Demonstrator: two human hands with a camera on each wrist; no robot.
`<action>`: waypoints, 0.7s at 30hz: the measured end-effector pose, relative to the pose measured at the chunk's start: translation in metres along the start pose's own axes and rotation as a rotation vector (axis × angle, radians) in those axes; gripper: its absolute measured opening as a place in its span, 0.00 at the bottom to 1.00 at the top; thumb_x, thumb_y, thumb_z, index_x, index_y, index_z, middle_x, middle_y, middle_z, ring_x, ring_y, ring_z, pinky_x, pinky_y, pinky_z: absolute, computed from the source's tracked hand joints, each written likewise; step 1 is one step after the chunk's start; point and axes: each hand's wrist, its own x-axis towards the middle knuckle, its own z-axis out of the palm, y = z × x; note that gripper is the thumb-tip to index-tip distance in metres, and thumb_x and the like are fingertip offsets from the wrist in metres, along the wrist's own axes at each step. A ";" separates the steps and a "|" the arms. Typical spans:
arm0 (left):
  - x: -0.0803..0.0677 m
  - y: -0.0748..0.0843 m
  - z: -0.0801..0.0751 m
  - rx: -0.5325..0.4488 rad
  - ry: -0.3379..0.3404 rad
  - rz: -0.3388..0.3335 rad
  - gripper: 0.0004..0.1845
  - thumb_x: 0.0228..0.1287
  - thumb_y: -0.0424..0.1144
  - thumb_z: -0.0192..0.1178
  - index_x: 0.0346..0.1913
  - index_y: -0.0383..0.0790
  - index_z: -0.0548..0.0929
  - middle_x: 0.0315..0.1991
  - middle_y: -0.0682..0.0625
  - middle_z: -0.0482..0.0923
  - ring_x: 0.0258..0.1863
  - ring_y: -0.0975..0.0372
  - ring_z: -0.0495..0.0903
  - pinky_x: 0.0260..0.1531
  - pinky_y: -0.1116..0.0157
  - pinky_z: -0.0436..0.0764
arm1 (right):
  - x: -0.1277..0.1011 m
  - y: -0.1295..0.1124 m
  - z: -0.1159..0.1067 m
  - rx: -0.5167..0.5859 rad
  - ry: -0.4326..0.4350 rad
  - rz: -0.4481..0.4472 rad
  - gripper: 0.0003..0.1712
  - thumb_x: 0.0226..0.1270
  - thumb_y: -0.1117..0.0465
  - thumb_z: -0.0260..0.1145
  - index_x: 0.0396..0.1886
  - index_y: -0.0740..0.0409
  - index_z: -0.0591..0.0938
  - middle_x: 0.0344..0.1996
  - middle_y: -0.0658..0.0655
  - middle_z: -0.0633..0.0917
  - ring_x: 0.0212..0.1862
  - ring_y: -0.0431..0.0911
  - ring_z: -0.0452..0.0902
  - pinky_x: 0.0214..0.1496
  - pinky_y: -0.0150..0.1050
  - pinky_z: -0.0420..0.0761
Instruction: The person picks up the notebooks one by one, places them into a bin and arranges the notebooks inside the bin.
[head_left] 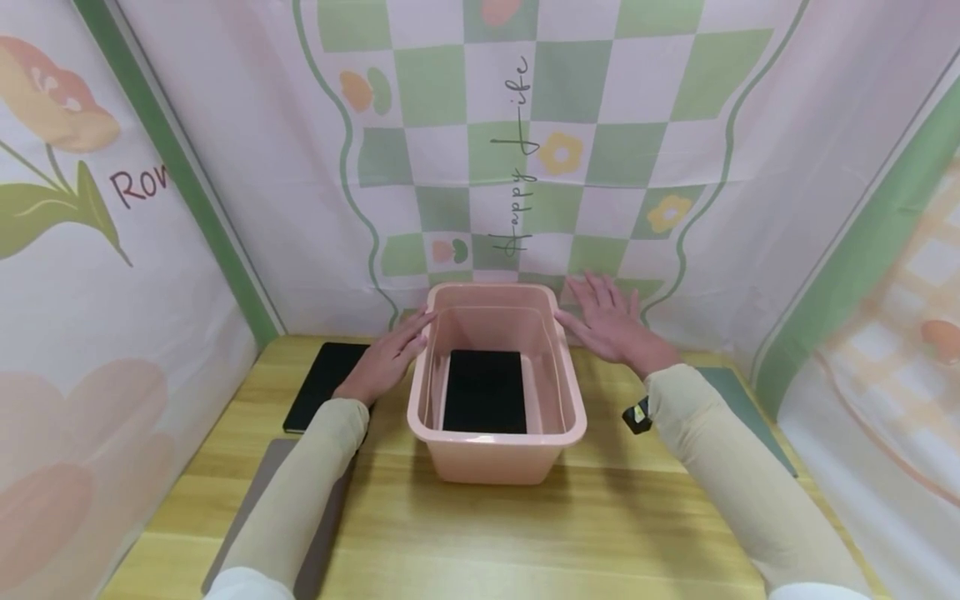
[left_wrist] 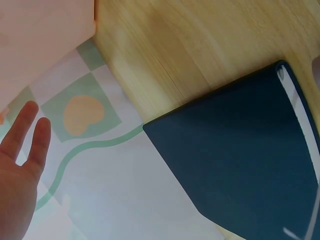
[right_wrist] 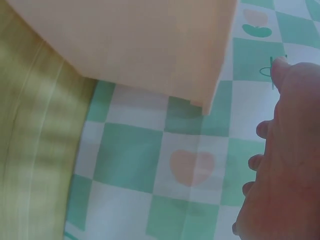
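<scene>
A pink plastic bin (head_left: 497, 454) stands mid-table with a black notebook (head_left: 483, 390) lying flat on its bottom. My left hand (head_left: 390, 354) lies with straight fingers beside the bin's left rim, fingertips close to it; whether they touch is unclear. My right hand (head_left: 609, 323) is spread flat beside the right rim, holding nothing. In the left wrist view my left hand (left_wrist: 17, 170) shows near the bin (left_wrist: 45, 45), with a dark notebook (left_wrist: 240, 165) on the wood. The right wrist view shows my right hand (right_wrist: 285, 160) beside the bin wall (right_wrist: 135, 45).
A second black notebook (head_left: 324, 385) lies on the wooden table (head_left: 525, 533) left of the bin. A grey flat book (head_left: 258, 500) sits under my left forearm and a green one (head_left: 738, 408) under my right. Printed cloth walls close in the back and sides.
</scene>
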 end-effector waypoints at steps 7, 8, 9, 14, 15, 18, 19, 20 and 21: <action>0.000 -0.001 0.000 0.010 0.002 0.009 0.30 0.78 0.69 0.34 0.79 0.73 0.56 0.82 0.71 0.45 0.83 0.57 0.52 0.78 0.41 0.57 | -0.003 0.014 0.010 -0.030 0.029 -0.016 0.45 0.78 0.30 0.39 0.84 0.46 0.44 0.83 0.65 0.41 0.82 0.70 0.32 0.72 0.82 0.30; 0.000 -0.001 0.001 0.011 0.002 0.009 0.30 0.78 0.69 0.33 0.79 0.73 0.56 0.82 0.71 0.45 0.83 0.57 0.52 0.78 0.41 0.57 | -0.004 0.016 0.011 -0.037 0.027 -0.020 0.45 0.79 0.31 0.40 0.84 0.47 0.44 0.83 0.65 0.41 0.82 0.70 0.32 0.71 0.82 0.30; 0.000 -0.001 0.001 0.013 0.003 0.007 0.30 0.78 0.69 0.33 0.79 0.74 0.56 0.82 0.71 0.45 0.83 0.57 0.52 0.79 0.42 0.56 | -0.006 0.017 0.011 -0.048 0.024 -0.024 0.45 0.79 0.30 0.39 0.85 0.46 0.44 0.83 0.66 0.41 0.82 0.70 0.31 0.71 0.82 0.30; 0.000 -0.001 0.001 0.011 0.007 -0.001 0.29 0.78 0.69 0.33 0.78 0.77 0.55 0.82 0.72 0.45 0.83 0.58 0.52 0.79 0.41 0.56 | -0.012 0.026 0.016 -0.051 0.022 -0.027 0.48 0.78 0.28 0.39 0.85 0.46 0.39 0.82 0.69 0.39 0.81 0.74 0.30 0.71 0.81 0.28; 0.000 -0.001 0.001 0.009 0.007 -0.003 0.29 0.78 0.69 0.33 0.78 0.77 0.55 0.82 0.72 0.45 0.83 0.58 0.52 0.79 0.41 0.56 | -0.013 0.029 0.018 -0.050 0.027 -0.028 0.48 0.77 0.28 0.39 0.85 0.45 0.39 0.82 0.70 0.39 0.80 0.74 0.30 0.71 0.81 0.28; 0.000 -0.002 0.001 0.000 0.006 0.002 0.29 0.78 0.69 0.33 0.78 0.76 0.55 0.82 0.73 0.44 0.83 0.58 0.52 0.79 0.41 0.56 | -0.015 0.036 0.023 -0.054 0.047 -0.030 0.49 0.76 0.27 0.39 0.85 0.46 0.40 0.82 0.70 0.38 0.80 0.75 0.31 0.70 0.82 0.29; 0.000 -0.002 0.002 -0.003 0.006 0.004 0.30 0.78 0.69 0.33 0.79 0.76 0.55 0.82 0.73 0.44 0.83 0.58 0.52 0.79 0.41 0.56 | -0.016 0.038 0.024 -0.058 0.052 -0.030 0.49 0.76 0.27 0.39 0.85 0.46 0.40 0.82 0.70 0.39 0.80 0.76 0.32 0.70 0.82 0.29; 0.000 -0.002 0.002 -0.006 0.006 0.004 0.30 0.78 0.69 0.33 0.79 0.76 0.55 0.81 0.74 0.44 0.83 0.58 0.52 0.79 0.42 0.56 | -0.018 0.039 0.025 -0.069 0.054 -0.025 0.49 0.77 0.27 0.40 0.85 0.47 0.41 0.82 0.70 0.39 0.80 0.76 0.33 0.71 0.82 0.29; 0.001 -0.003 0.002 -0.007 0.006 0.005 0.30 0.78 0.69 0.33 0.79 0.75 0.55 0.81 0.74 0.44 0.83 0.59 0.52 0.79 0.42 0.56 | -0.019 0.041 0.026 -0.073 0.056 -0.022 0.49 0.76 0.27 0.40 0.85 0.47 0.41 0.82 0.69 0.39 0.80 0.76 0.33 0.71 0.82 0.29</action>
